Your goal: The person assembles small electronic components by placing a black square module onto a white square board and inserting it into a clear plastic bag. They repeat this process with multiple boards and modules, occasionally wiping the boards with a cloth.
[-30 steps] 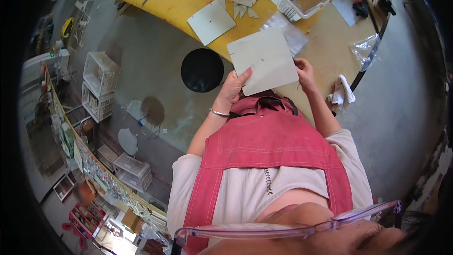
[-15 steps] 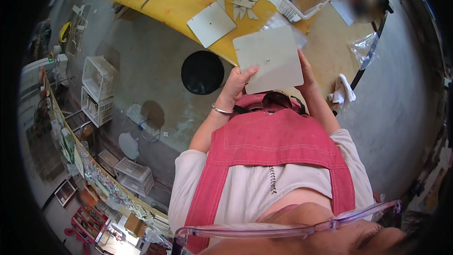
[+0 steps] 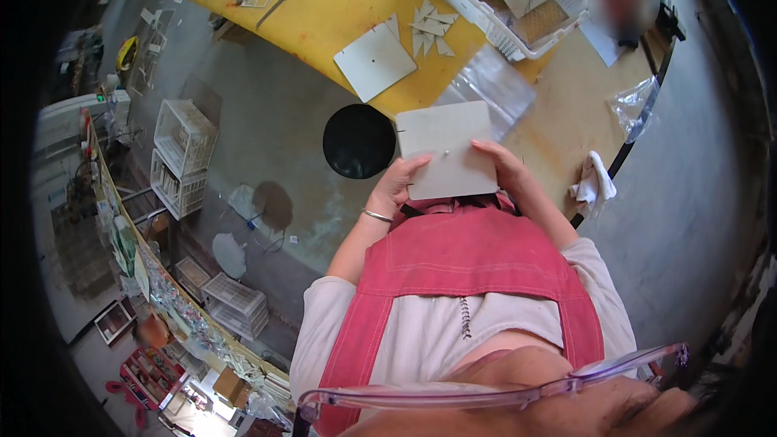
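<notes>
Near edge of the yellow worktable (image 3: 340, 24): a pale grey square board (image 3: 447, 150), apparently thin, stiff and light, is being held over the person's lap. The left hand (image 3: 396, 186) and right hand (image 3: 502, 163) are pinching its near corners, fingers closed on it; gripping opposite edges probably suits it best.

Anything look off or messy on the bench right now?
Mostly fine. A white cloth lies crumpled at the table edge, and pale cut scraps lie scattered loose beside the white basket.
</notes>
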The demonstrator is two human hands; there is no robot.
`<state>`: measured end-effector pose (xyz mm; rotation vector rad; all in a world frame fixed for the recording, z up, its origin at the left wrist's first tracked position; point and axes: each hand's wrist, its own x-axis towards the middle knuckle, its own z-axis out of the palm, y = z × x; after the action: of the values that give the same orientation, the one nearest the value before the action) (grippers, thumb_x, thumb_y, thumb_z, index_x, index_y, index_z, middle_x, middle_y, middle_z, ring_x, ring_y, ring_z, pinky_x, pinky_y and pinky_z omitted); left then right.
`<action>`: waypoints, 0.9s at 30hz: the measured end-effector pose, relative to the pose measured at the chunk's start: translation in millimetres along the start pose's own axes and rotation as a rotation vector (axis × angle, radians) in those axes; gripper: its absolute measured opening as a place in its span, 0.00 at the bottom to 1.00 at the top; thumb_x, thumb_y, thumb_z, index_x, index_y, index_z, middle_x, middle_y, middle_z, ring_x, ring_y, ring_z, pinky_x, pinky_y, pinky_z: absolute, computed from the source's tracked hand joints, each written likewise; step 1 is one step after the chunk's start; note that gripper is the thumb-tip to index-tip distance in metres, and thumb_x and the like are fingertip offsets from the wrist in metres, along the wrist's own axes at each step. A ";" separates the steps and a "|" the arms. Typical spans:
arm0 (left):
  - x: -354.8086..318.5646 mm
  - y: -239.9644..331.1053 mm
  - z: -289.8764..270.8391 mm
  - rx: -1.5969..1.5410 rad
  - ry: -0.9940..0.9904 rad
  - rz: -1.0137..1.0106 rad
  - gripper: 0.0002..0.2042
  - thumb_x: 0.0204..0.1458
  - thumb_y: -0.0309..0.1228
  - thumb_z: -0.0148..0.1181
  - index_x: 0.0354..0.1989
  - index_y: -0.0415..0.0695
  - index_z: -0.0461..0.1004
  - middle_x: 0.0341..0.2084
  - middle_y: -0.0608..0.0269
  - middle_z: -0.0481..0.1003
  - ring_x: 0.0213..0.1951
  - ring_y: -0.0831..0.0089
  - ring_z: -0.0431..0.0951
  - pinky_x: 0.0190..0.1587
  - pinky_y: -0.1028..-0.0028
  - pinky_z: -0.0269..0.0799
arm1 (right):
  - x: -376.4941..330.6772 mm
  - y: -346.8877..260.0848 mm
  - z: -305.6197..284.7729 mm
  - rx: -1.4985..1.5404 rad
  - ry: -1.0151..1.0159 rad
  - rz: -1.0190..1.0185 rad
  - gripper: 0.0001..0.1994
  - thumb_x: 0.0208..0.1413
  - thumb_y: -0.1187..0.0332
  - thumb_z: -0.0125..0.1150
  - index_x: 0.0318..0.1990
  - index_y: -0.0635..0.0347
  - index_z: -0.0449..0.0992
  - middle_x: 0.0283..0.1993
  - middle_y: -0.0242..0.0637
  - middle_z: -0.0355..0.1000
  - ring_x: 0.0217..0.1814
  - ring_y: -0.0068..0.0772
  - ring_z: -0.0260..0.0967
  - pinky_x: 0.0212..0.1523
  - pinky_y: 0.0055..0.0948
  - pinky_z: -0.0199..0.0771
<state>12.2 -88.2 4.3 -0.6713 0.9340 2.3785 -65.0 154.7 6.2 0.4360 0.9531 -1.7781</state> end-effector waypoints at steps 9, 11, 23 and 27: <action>-50.4 -31.9 -97.1 -0.137 0.336 0.120 0.23 0.58 0.26 0.61 0.62 0.36 0.66 0.54 0.53 0.74 0.53 0.60 0.77 0.56 0.61 0.74 | 63.6 64.0 -26.6 -1.286 0.526 -0.635 0.13 0.54 0.60 0.67 0.34 0.62 0.76 0.36 0.39 0.74 0.37 0.41 0.71 0.39 0.41 0.73; -60.9 -37.9 -109.3 -0.151 0.395 0.131 0.23 0.58 0.26 0.61 0.62 0.36 0.67 0.54 0.52 0.74 0.53 0.59 0.77 0.56 0.60 0.75 | 67.1 69.4 -29.2 -1.537 0.589 -0.820 0.11 0.48 0.65 0.66 0.36 0.60 0.74 0.37 0.44 0.70 0.40 0.49 0.70 0.40 0.44 0.74; -62.1 -58.5 -114.2 -0.151 0.425 0.164 0.23 0.58 0.27 0.61 0.62 0.35 0.66 0.54 0.52 0.74 0.53 0.57 0.77 0.56 0.59 0.75 | 105.1 74.4 -80.5 -1.407 0.649 -0.695 0.07 0.54 0.67 0.60 0.32 0.60 0.78 0.36 0.45 0.74 0.41 0.48 0.73 0.39 0.42 0.74; -48.6 -46.0 -112.0 -0.119 0.379 0.159 0.24 0.59 0.27 0.60 0.63 0.35 0.65 0.55 0.52 0.74 0.53 0.58 0.77 0.55 0.60 0.75 | 116.8 72.6 -97.4 -1.000 0.658 -0.518 0.08 0.51 0.66 0.63 0.29 0.62 0.79 0.30 0.46 0.77 0.33 0.42 0.76 0.36 0.38 0.75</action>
<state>105.7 -152.0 -60.6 -1.1634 1.0362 2.5092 -60.6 146.4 -162.1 0.1017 2.4128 -1.3230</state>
